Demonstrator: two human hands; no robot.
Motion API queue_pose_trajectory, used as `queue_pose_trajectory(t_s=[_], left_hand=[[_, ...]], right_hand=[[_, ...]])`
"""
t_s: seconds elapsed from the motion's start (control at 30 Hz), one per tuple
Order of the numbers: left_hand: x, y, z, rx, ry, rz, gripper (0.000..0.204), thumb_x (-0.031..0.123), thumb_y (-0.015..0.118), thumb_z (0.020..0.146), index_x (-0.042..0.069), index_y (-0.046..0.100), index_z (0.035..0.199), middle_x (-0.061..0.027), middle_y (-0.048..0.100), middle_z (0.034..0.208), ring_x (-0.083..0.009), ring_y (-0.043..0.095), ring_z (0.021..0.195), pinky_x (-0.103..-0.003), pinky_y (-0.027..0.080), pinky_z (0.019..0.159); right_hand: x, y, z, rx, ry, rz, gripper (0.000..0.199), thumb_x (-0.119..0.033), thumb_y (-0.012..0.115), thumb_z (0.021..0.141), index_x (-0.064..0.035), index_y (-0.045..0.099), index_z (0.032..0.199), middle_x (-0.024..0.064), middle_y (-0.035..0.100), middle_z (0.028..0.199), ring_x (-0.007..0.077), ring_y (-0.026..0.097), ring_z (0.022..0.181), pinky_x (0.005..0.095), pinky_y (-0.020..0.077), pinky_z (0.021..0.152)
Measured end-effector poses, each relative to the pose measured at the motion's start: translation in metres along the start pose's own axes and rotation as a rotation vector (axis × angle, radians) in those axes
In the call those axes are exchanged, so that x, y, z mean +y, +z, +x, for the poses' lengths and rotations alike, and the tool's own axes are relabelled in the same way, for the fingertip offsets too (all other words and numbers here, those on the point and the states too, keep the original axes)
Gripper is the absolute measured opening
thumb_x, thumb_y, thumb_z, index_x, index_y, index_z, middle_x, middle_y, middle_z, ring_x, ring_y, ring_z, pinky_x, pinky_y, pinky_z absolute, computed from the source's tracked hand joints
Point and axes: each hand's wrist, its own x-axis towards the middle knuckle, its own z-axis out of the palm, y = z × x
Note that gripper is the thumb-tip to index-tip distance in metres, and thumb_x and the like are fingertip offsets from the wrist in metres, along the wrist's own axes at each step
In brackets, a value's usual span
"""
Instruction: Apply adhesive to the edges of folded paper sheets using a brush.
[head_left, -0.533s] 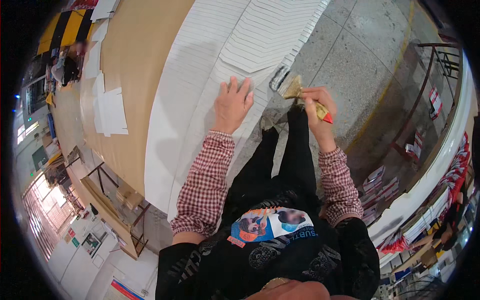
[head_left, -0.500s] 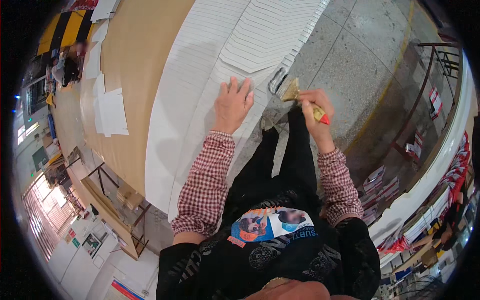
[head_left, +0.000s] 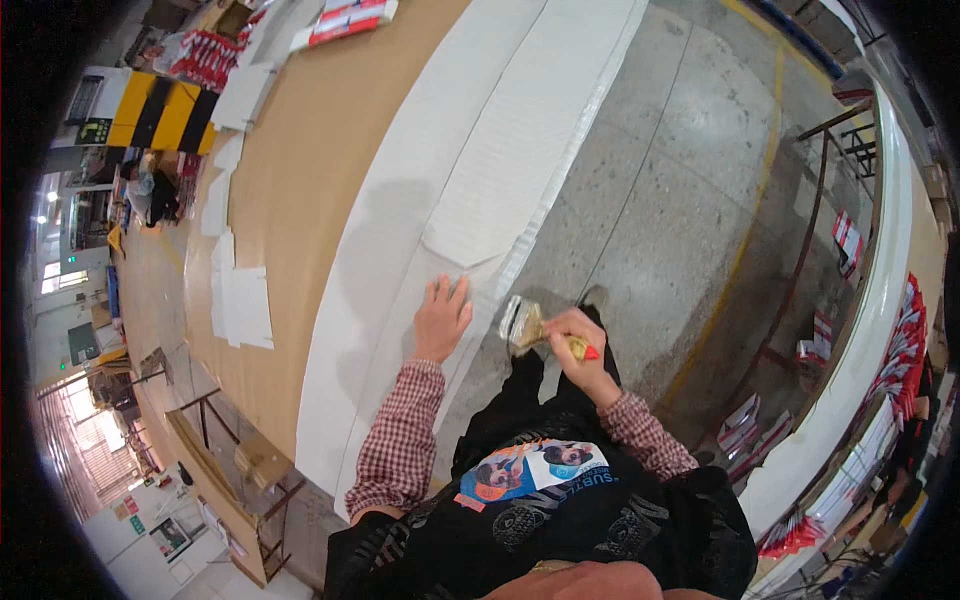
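Note:
My left hand [head_left: 440, 320] lies with its fingers stretched out on white paper sheets, just short of the near end of a fanned stack of overlapping white sheets [head_left: 490, 205]. A wide paintbrush [head_left: 523, 323] with a yellowish, red-tipped handle is gripped in my right hand [head_left: 580, 350]. Its bristles carry a whitish, wet-looking coating and hover by the right edge of the paper, over the floor side. Along the stack's right edge runs a shiny, stepped strip [head_left: 560, 190]. Whether the bristles touch the paper I cannot tell.
A brown-covered table [head_left: 290, 220] extends left of the paper, with white card pieces [head_left: 243, 305] at its far-left side and a red-and-white packet [head_left: 345, 20] at the top. To the right, beyond the grey floor [head_left: 680, 170], another table [head_left: 850, 380] holds red-and-white printed pieces.
The whole view has shifted, so the paper and hands sit lower. My right hand has drawn the brush slightly nearer to me along the paper's edge. My left hand stays flat.

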Motion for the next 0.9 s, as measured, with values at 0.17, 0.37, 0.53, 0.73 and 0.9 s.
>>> queue_pose_trajectory(t_s=[0.17, 0.37, 0.53, 0.73, 0.9], left_hand=[[0.000, 0.007, -0.013, 0.011, -0.032, 0.070, 0.057, 0.032, 0.064, 0.081, 0.013, 0.048, 0.132, -0.0197, 0.044, 0.134, -0.0413, 0.042, 0.121, -0.044, 0.044, 0.094], [-0.002, 0.011, -0.029, 0.037, -0.255, -0.203, 0.046, 0.028, 0.067, 0.081, 0.007, 0.057, 0.121, -0.0212, 0.042, 0.139, -0.0408, 0.034, 0.131, -0.047, 0.032, 0.105], [-0.014, 0.013, 0.008, 0.338, -0.579, -0.149, 0.035, 0.024, 0.060, 0.088, 0.005, 0.059, 0.119, -0.0212, 0.037, 0.142, -0.0397, 0.027, 0.135, -0.048, 0.026, 0.109], [0.007, -0.008, 0.176, 0.700, -0.658, -0.219, 0.040, 0.025, 0.057, 0.092, 0.005, 0.053, 0.126, -0.0208, 0.025, 0.149, -0.0394, 0.015, 0.139, -0.049, 0.019, 0.111], [0.063, -0.026, 0.328, 0.737, -0.530, -0.405, 0.041, 0.023, 0.055, 0.092, 0.005, 0.051, 0.129, -0.0197, 0.023, 0.150, -0.0384, 0.014, 0.140, -0.048, 0.016, 0.112]], right_hand=[[-0.013, -0.069, 0.035, 0.223, 0.248, 0.232, 0.013, -0.010, 0.055, 0.090, -0.0007, 0.060, 0.082, 0.0095, 0.061, 0.091, 0.0180, 0.058, 0.079, 0.0299, 0.0477, 0.069], [0.003, -0.169, 0.104, 0.472, 0.354, 0.617, 0.016, -0.018, 0.056, 0.094, -0.0034, 0.055, 0.100, 0.0096, 0.062, 0.095, 0.0150, 0.059, 0.076, 0.0280, 0.0493, 0.067], [0.032, -0.222, 0.171, 0.557, 0.388, 0.745, 0.016, -0.017, 0.057, 0.093, -0.0034, 0.056, 0.100, 0.0133, 0.064, 0.101, 0.0152, 0.061, 0.074, 0.0267, 0.0513, 0.066], [0.048, -0.229, 0.291, 0.507, 0.454, 0.761, 0.019, -0.019, 0.058, 0.093, -0.0022, 0.057, 0.104, 0.0136, 0.065, 0.104, 0.0148, 0.062, 0.074, 0.0260, 0.0523, 0.066], [0.054, -0.273, 0.400, 0.431, 0.342, 0.716, 0.017, -0.018, 0.056, 0.094, -0.0030, 0.056, 0.103, 0.0137, 0.065, 0.104, 0.0152, 0.061, 0.074, 0.0279, 0.0522, 0.068]])
